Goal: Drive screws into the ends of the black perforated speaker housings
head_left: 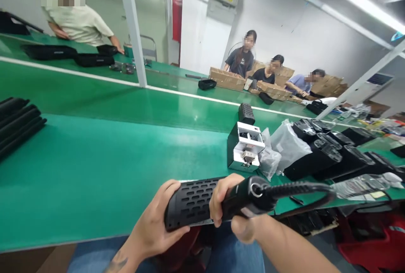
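My left hand (161, 218) is wrapped round the left end of a black slotted housing (193, 201), just above the bench's front edge. In my right hand (226, 199) is a black corded electric screwdriver (245, 197), gripped round its body over the housing's right end. Its tip is hidden behind my hand and the tool. A thick coiled cord (294, 188) runs off to the right from the screwdriver's near end. Beyond the housing stands a black and white box-shaped device (248, 150) with a metal fitting on its front.
Another slotted black housing (246, 113) stands behind the device. Clear plastic bags (287, 144) and several black cases (319, 157) crowd the right side. Long black parts (19, 123) lie at left. Across the green bench (104, 171) runs a conveyor (177, 106); several people sit beyond.
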The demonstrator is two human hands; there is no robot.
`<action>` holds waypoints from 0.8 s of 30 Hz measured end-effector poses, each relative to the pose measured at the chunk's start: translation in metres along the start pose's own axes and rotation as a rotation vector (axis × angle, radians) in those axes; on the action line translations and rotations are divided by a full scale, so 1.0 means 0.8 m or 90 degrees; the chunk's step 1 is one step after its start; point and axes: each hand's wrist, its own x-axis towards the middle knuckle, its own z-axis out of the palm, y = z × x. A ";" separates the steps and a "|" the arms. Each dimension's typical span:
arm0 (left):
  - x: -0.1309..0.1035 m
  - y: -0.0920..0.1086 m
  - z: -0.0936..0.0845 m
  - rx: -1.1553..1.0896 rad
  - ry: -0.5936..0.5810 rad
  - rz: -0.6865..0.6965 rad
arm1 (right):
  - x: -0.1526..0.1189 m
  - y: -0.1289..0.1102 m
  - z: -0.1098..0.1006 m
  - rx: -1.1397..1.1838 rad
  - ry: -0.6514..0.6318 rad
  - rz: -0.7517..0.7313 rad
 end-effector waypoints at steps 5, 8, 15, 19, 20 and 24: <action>-0.003 -0.007 0.002 0.035 0.017 0.007 | 0.000 0.003 0.001 0.023 -0.002 0.030; -0.003 -0.007 -0.001 0.039 0.005 0.005 | 0.002 0.006 0.001 0.029 -0.012 0.000; 0.004 0.009 -0.003 -0.012 -0.036 -0.026 | 0.004 -0.025 -0.005 0.068 0.017 -0.045; 0.004 0.015 0.003 -0.049 -0.042 -0.037 | 0.026 -0.073 -0.056 -0.065 0.217 -0.134; 0.004 0.015 0.003 -0.058 -0.045 -0.036 | 0.034 -0.081 -0.076 -0.149 0.287 -0.163; 0.003 0.017 0.000 -0.091 -0.069 -0.035 | 0.058 -0.082 -0.156 -0.322 0.471 -0.229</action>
